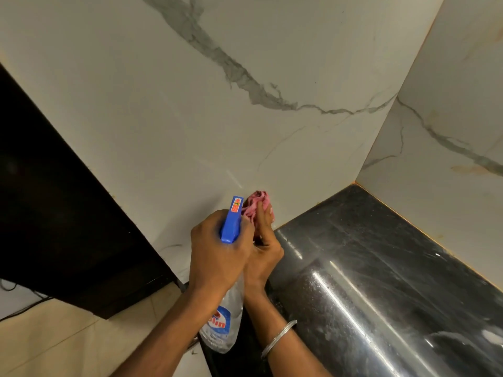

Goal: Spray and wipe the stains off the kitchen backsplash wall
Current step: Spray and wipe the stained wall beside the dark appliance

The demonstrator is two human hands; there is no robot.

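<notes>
Gripping the spray bottle [225, 319] at its neck, left hand [217, 254] is clenched under the blue trigger head [231, 221], which points at the backsplash wall [190, 118]. Right hand [265, 258] fingers [261, 216] grasp a pink cloth [254, 202] against the wall's foot, just above the black desk [381, 268]. Bottle label reads only "lin", rest hidden behind the left wrist.

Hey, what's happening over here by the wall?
A person is cleaning the marble-look backsplash wall. Their left hand grips a spray bottle with a blue trigger head, aimed at the wall. Their right hand holds a bunched pink cloth at the foot of the wall, just above the black counter. A brownish stain shows on the side wall to the right.
</notes>
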